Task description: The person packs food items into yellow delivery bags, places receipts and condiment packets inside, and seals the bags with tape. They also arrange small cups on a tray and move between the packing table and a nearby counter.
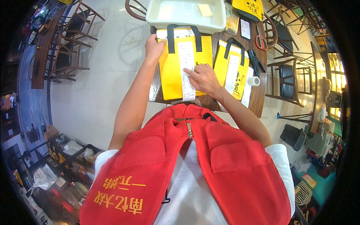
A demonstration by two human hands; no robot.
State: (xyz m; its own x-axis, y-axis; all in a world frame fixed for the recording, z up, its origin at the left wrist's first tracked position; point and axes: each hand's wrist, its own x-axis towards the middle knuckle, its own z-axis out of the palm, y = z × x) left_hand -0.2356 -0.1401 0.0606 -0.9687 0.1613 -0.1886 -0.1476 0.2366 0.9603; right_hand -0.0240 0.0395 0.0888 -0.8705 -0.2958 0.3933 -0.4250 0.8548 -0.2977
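A yellow carrier bag with black handles lies on the dark wooden table, a long printed paper receipt down its front. My left hand grips the bag's upper left edge, thumb on top. My right hand rests over the bag's right side, index finger extended onto the receipt and the other fingers curled; it grips nothing. To the right lies a second yellow bag with its own receipt. A black stapler-like tool and a small white roll are beside it, near another paper slip.
A white plastic basket holding a yellow paper stands at the table's far side. Right of it are a clear packet, more yellow bags, a phone and red-handled scissors. Wooden chairs stand on both sides.
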